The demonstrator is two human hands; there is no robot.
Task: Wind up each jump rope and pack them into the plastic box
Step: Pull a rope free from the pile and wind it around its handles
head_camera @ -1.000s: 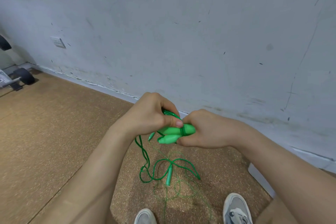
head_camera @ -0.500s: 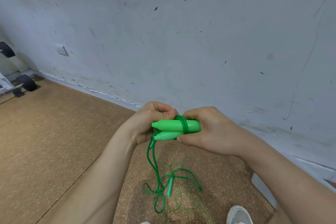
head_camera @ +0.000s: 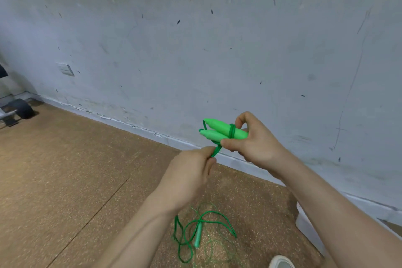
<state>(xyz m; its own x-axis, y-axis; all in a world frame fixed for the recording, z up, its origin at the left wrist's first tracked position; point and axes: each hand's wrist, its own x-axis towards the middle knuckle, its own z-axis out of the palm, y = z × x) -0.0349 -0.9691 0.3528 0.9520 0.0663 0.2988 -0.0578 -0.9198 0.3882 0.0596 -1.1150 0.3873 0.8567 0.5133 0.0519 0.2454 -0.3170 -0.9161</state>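
Right hand (head_camera: 255, 141) gripping paired green jump rope handles (head_camera: 221, 131) bound by wound cord, left hand (head_camera: 191, 175) below pinching the cord (head_camera: 216, 151), now lowered off the handles

place: plain exercise room, likely a home gym | floor: brown cork-like floor (head_camera: 65, 169) | wall: scuffed, marked grey-white wall (head_camera: 217, 50) with chipped baseboard (head_camera: 130, 123) and a wall socket (head_camera: 65, 69) | gear: black wheel of a workout machine (head_camera: 21, 108) at far left | props: green jump rope (head_camera: 198, 235) lying loose on floor
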